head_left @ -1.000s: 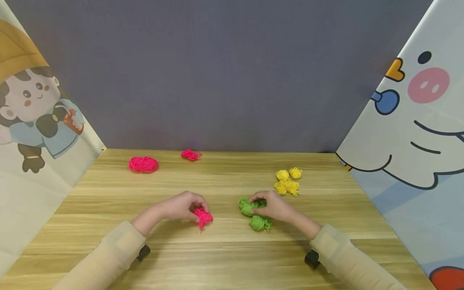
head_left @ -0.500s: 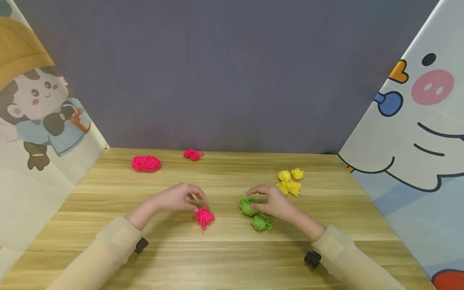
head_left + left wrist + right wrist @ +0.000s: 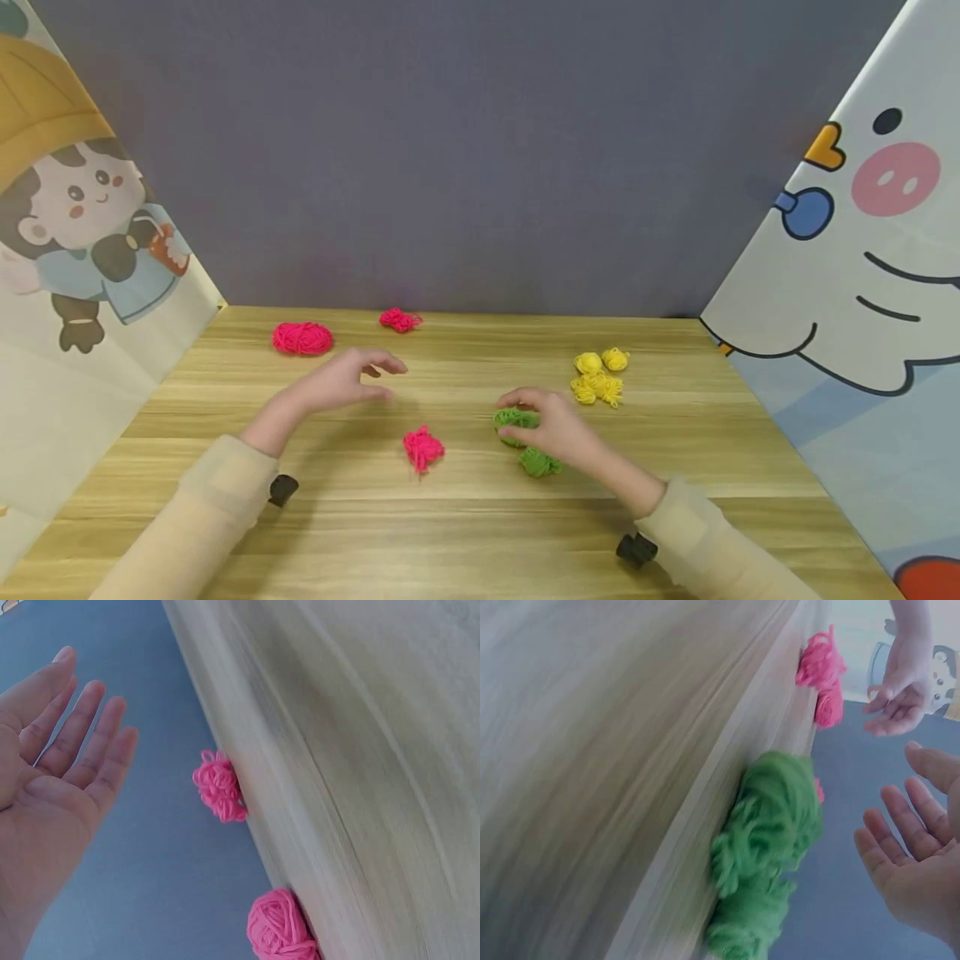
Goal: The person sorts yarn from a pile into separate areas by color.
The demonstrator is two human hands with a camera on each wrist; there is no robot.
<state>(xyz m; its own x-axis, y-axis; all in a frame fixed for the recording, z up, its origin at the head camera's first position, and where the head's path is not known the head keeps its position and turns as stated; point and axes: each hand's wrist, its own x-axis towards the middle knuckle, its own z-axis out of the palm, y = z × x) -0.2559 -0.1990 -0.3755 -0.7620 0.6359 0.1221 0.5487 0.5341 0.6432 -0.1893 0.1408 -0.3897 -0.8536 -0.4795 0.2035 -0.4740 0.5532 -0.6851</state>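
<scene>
My left hand hovers over the left half of the table with its fingers spread and holds nothing, as the left wrist view confirms. A small pink yarn bundle lies on the wood to its front right. Just above two green yarn balls is my right hand, fingers loosely bent and apart. It overlaps the rear green ball in the head view, while the right wrist view shows a gap between palm and yarn. The front green ball sits close against the rear one.
At the back left lie an oval pink yarn ball and a smaller pink bundle near the grey back panel. Several yellow yarn balls cluster at the back right. Printed cartoon panels flank the wooden table.
My left hand has let go of the front pink bundle and moved back and to the left. My right hand's fingers have come off the green yarn and shifted slightly left above it.
</scene>
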